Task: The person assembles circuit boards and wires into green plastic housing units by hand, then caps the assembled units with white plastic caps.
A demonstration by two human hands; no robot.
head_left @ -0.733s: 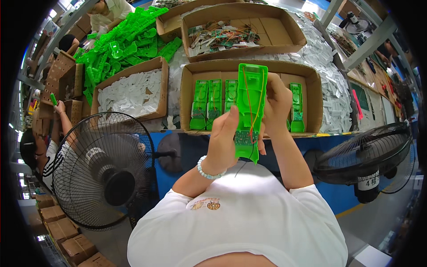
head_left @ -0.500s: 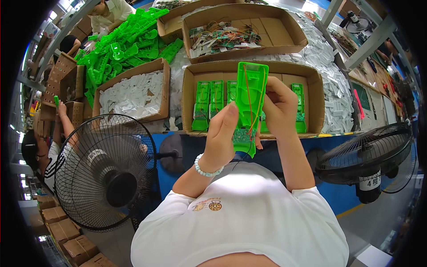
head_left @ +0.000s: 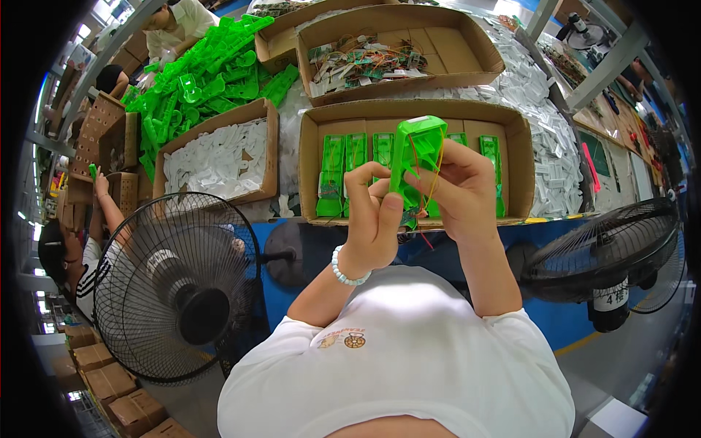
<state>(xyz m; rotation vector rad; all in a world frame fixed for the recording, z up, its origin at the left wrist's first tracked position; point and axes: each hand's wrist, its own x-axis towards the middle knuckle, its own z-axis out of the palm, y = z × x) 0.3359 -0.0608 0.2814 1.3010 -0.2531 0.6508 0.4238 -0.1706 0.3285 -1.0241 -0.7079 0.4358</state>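
Observation:
A long green plastic housing (head_left: 422, 131) is held up over the front of a cardboard box, tilted with its hollow inside partly facing me. Red and yellow wires run along it, and a small green circuit board (head_left: 413, 216) sits at its lower end. My left hand (head_left: 369, 223) grips the housing from the left, its thumb pressed near the lower part. From the right, my right hand (head_left: 467, 186) closes on the housing's edge, fingertips bent in beside the wires. Whether those fingertips pinch a wire, I cannot tell.
Similar wired green housings (head_left: 332, 171) stand in the cardboard box (head_left: 521, 157) beyond my hands. Farther back, another box (head_left: 467, 44) holds wired boards. White parts (head_left: 215, 157) and a green pile (head_left: 197, 80) lie left. Fans (head_left: 201, 310) flank me; co-workers are at left.
The housing has tipped, so it looks shorter and its top sits slightly lower. My right fingers have moved from its side in toward the wires. A red wire end now hangs below.

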